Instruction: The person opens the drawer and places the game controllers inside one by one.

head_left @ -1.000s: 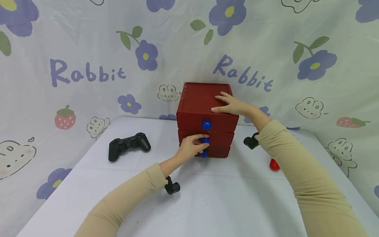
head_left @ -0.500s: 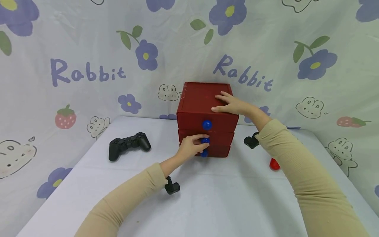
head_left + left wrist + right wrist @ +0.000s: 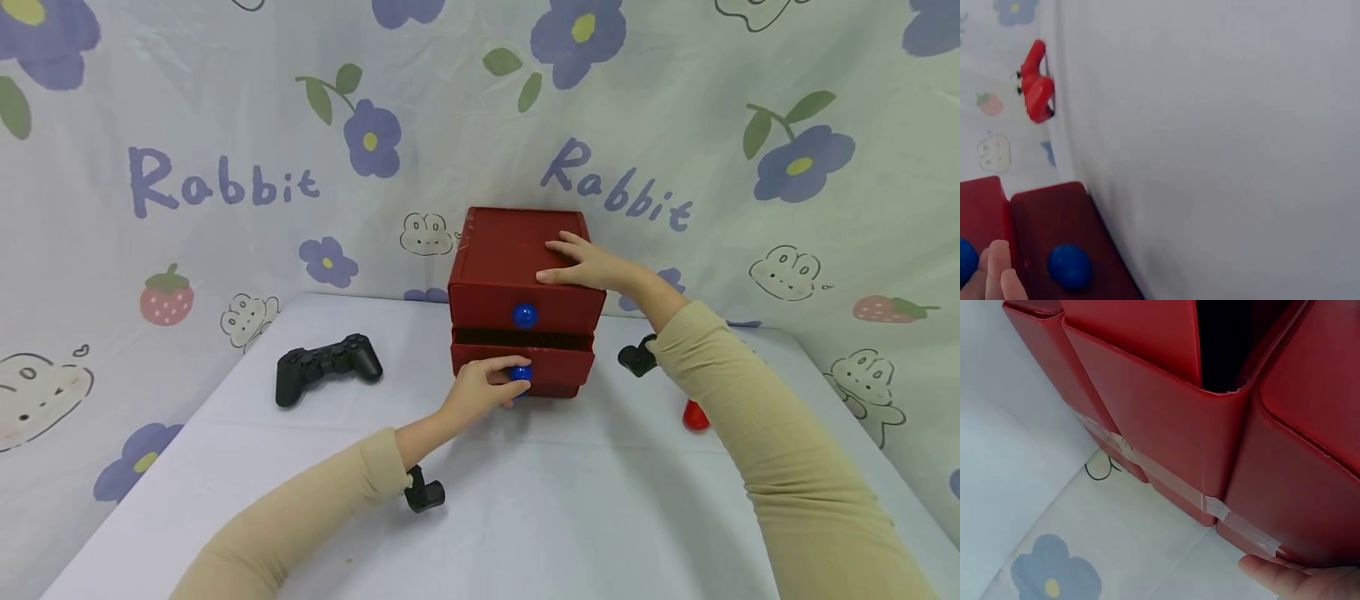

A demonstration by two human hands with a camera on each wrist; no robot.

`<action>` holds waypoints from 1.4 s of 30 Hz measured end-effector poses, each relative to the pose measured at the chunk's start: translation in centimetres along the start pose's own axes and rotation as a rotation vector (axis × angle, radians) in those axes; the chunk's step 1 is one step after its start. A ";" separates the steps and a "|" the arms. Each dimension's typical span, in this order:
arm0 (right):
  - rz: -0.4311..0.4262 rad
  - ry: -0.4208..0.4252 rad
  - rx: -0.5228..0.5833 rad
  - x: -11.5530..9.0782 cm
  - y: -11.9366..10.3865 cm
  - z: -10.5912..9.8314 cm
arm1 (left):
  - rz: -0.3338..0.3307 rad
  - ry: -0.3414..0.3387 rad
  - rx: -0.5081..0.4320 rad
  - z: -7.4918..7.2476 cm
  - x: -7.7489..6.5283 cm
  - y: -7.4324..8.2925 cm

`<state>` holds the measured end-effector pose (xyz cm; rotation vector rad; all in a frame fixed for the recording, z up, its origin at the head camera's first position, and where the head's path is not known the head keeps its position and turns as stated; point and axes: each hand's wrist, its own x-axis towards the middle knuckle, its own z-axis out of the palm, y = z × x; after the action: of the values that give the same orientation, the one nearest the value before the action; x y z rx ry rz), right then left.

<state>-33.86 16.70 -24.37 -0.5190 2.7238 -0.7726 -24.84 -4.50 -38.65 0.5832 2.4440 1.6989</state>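
A red cabinet of three stacked drawers (image 3: 510, 237) stands on the table in the head view, each drawer with a round blue knob. My left hand (image 3: 477, 390) pinches the middle knob (image 3: 521, 373) between thumb and fingers. That middle drawer (image 3: 564, 367) is partly pulled out, and a dark gap shows above its front. On the cabinet's top rests my right hand (image 3: 592, 265), fingers spread. In the left wrist view, fingertips (image 3: 999, 269) lie beside the lowest knob (image 3: 1069, 267). The right wrist view shows the drawer's side (image 3: 1141, 337) sticking out of its casing; its contents are hidden.
A black game controller (image 3: 328, 367) lies left of the cabinet. To the right, a red object (image 3: 696, 417) is partly covered by my right sleeve; the left wrist view shows it with eyes (image 3: 1038, 87). A patterned cloth (image 3: 247, 108) hangs behind.
My left hand has moved toward me with the middle knob, and the middle drawer has come out from flush. The right hand has stayed on the cabinet's top.
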 end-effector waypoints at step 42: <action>-0.007 0.001 0.021 0.0 0.2 -0.1 | 0.031 -0.165 -0.023 0.1 -6.2 1.1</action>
<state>-33.97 16.89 -24.41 -0.5240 2.7138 -0.8022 -18.88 -6.41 -38.49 0.7308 2.3100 1.6168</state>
